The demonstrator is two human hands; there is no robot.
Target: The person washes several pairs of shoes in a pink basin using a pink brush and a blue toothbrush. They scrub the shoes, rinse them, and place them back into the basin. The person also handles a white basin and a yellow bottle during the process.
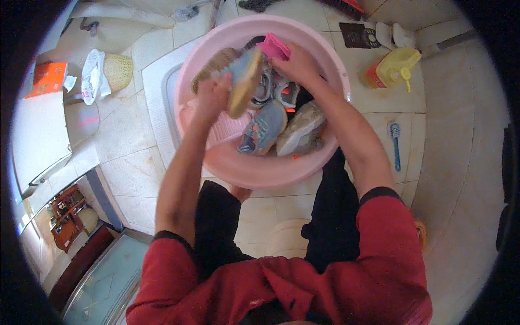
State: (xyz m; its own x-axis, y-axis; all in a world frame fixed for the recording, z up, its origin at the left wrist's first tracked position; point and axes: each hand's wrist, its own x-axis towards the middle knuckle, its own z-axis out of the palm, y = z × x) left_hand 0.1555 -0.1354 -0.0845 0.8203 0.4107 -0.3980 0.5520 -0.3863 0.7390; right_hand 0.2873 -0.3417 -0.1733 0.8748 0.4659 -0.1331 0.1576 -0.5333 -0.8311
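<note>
Blurred by motion, a grey-blue shoe point(245, 87) with a tan sole is tilted up on its side in my left hand point(214, 95). My right hand point(299, 67) grips a bright pink scrubbing brush point(275, 47), close against the shoe's upper end. Both hands are over a large pink plastic basin point(260, 176). Inside it lie another grey-blue shoe with laces point(266, 124), a beige and white shoe point(302, 126) and a brown shoe point(215, 61). A ribbed pink washboard point(230, 126) slants in the basin below my left hand. Whether the bristles touch the shoe cannot be told.
A yellow detergent jug point(392, 69) stands on the tiled floor to the right, with a blue-handled brush point(395, 146) nearer me. On the left are a lined yellow wastebasket point(118, 72) and a white squat-toilet edge point(156, 87). My knees flank the basin's near side.
</note>
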